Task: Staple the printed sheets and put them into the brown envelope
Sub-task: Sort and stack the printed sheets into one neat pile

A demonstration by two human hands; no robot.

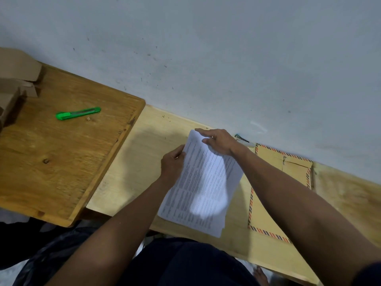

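The printed sheets [203, 182] form a white stack with small text, lying slanted over the pale wooden table [140, 153]. My left hand [172, 164] grips the stack's left edge near the top. My right hand [218, 141] rests on the top corner, fingers spread over the paper. The brown envelope [268, 195], edged with red and blue stripes, lies flat to the right of the sheets, partly under my right forearm. A small dark and teal object [241, 138], perhaps the stapler, sits by the wall just beyond my right hand; it is mostly hidden.
A darker wooden board [61, 153] overlaps the table on the left and carries a green utility knife [78, 113]. Cardboard boxes [16, 83] stand at the far left. A grey wall [206, 58] runs along the table's far edge.
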